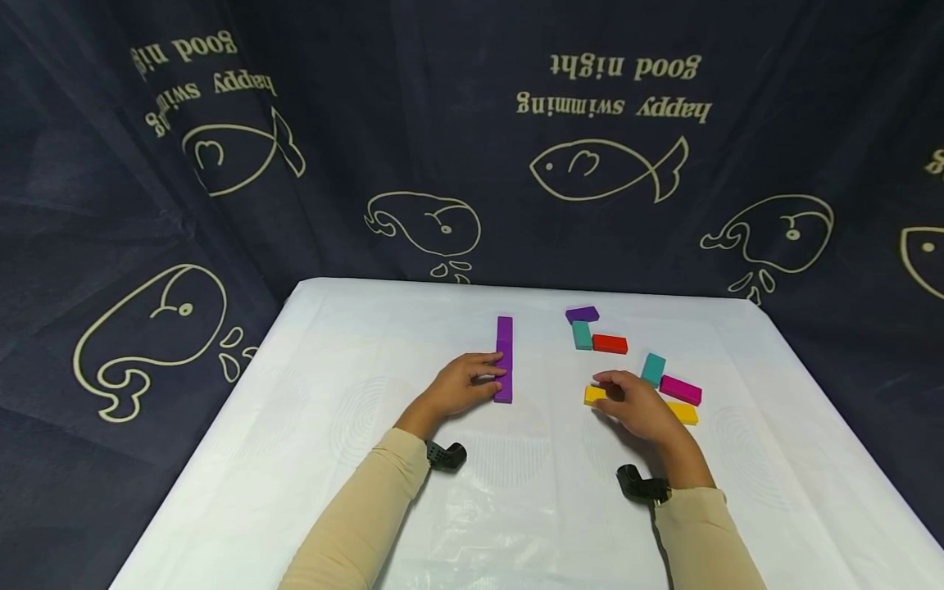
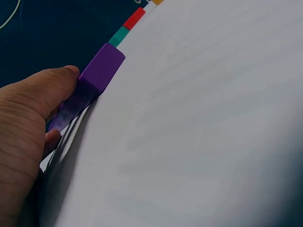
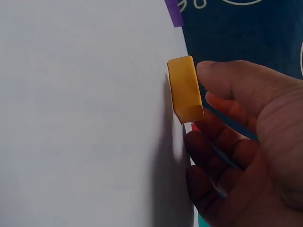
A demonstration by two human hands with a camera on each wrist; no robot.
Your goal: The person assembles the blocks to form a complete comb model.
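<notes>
Purple blocks (image 1: 505, 330) lie end to end in a straight line on the white table. My left hand (image 1: 463, 384) rests against the left side of this line, its fingers loosely extended over it. In the left wrist view, the thumb (image 2: 64, 78) touches the near purple block (image 2: 102, 68). My right hand (image 1: 634, 406) pinches a yellow block (image 1: 593, 396) between thumb and fingers, low over the table. The right wrist view shows that yellow block (image 3: 185, 87) beside the thumb, with the other fingers curled below.
Right of the purple line lie a dark purple block (image 1: 583, 314), teal blocks (image 1: 582, 335) (image 1: 653, 369), a red block (image 1: 610, 344), a magenta block (image 1: 681, 390) and another yellow block (image 1: 684, 413). A dark patterned cloth (image 1: 472, 123) hangs behind the table (image 1: 413, 328).
</notes>
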